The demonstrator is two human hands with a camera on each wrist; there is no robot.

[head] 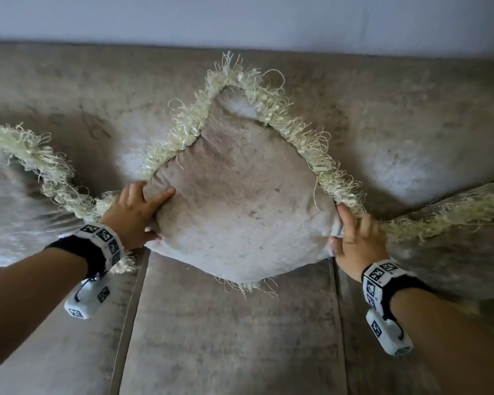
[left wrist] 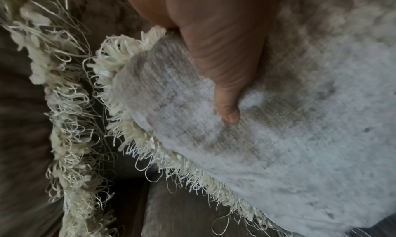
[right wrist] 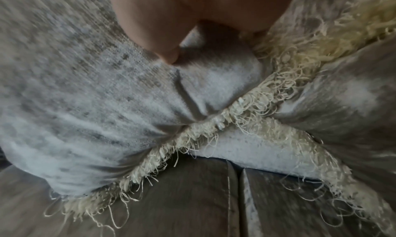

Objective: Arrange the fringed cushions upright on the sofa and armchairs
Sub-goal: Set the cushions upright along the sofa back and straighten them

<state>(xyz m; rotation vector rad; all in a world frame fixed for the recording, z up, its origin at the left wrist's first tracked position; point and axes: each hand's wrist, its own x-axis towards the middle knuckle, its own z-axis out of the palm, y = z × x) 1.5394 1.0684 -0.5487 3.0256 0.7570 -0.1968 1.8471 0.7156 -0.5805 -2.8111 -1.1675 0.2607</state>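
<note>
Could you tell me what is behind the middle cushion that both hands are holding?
The sofa backrest rises behind the middle cushion, held by the left hand and right hand. The backrest directly behind it is covered.

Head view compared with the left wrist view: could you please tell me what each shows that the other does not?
Only the head view shows the right hand gripping the middle cushion, a right cushion, the sofa backrest and the wall. Only the left wrist view shows the thumb dug into the fabric up close. Both show the left hand gripping the middle cushion, beside a left cushion.
</note>
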